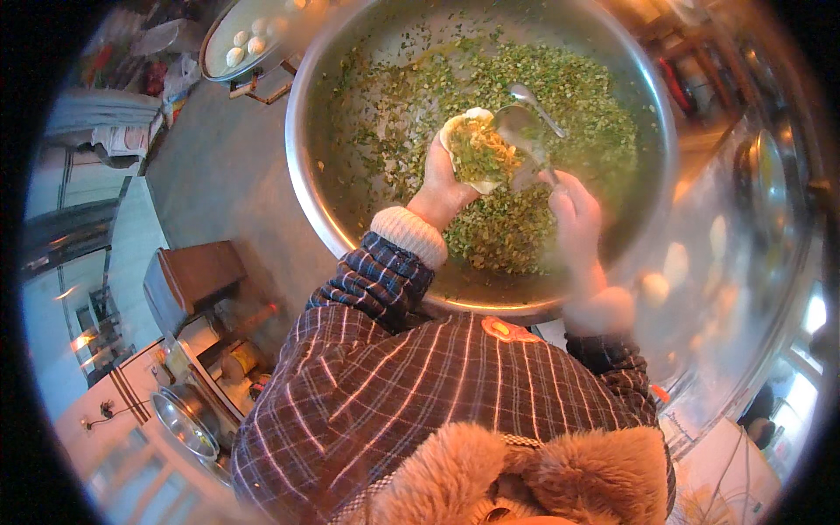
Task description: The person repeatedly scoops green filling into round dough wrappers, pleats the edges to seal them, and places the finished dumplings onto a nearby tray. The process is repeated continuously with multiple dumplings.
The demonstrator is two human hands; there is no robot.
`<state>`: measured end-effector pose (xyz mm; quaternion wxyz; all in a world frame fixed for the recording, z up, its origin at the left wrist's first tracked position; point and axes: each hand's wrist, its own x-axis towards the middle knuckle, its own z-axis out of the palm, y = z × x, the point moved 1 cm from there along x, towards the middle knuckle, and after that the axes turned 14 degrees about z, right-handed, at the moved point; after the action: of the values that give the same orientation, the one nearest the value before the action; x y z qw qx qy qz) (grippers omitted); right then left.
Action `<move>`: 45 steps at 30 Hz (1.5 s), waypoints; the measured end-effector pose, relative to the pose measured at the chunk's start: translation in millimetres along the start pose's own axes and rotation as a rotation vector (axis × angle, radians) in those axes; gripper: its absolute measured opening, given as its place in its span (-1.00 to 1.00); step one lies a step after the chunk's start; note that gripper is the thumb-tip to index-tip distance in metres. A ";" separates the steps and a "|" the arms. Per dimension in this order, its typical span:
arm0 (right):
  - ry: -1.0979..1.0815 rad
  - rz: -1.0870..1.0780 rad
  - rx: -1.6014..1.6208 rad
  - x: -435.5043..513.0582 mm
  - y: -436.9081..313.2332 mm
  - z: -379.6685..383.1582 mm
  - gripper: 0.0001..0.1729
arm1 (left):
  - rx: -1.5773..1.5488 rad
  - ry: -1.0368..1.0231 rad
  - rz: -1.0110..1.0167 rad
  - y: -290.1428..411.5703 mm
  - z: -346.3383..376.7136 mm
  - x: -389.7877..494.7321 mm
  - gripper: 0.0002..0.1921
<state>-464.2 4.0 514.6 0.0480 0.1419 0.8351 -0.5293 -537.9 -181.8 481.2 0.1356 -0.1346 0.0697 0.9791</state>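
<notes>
My left hand (443, 182) holds a round of white dough (484, 188) above a large metal basin (303, 151). Chopped green and yellowish filling (484, 149) is heaped on that dough. In my right hand (577, 213) is the handle of a metal spoon (523, 128), its bowl at the right edge of the filled dough. Loose chopped green filling (558, 72) covers much of the basin's bottom. A second metal spoon (539, 110) lies on the filling just beyond the held one.
At the upper left stands a round tray (209, 56) with several pale dough balls (256, 45). A brown box-like piece of furniture (203, 269) is on the left, with metal bowls (186, 426) below it. Blurred pale pieces (654, 287) lie on the surface at the right.
</notes>
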 end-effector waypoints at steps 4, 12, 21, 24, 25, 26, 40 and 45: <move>-0.231 0.179 0.117 8.7 -32.5 -16.2 -0.77 | 0.474 -0.271 0.414 6.9 24.9 -7.0 -0.56; -0.305 0.246 -0.152 29.7 2.4 -3.7 -0.57 | 0.286 -0.136 0.033 7.2 -22.4 -2.9 -0.58; -0.308 0.230 -0.213 43.1 43.0 13.8 -0.52 | 0.281 -0.157 0.035 4.8 -52.1 3.3 -0.69; -0.168 0.229 -0.558 68.6 51.3 -0.5 -0.56 | 0.802 -0.155 0.313 23.9 -48.4 3.2 -0.76; -0.046 0.197 -0.976 76.9 56.4 -4.4 -0.62 | 1.181 -0.298 0.484 30.9 -45.6 1.7 -0.78; -0.099 0.317 -1.096 83.0 65.4 -5.6 -0.64 | 1.598 -0.354 0.628 34.1 -43.9 1.0 -0.80; -0.373 0.142 -0.307 50.4 30.5 -18.5 -0.65 | 0.451 -0.092 0.443 32.2 -32.6 -6.8 -0.69; 0.026 -0.015 -0.399 32.8 -16.8 -9.0 -0.68 | 0.010 0.066 0.069 13.1 -21.1 -3.4 -0.65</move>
<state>-499.7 11.5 525.6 0.0605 0.1303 0.9250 -0.3518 -533.3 -198.7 463.4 0.0998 -0.1636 0.0838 0.9779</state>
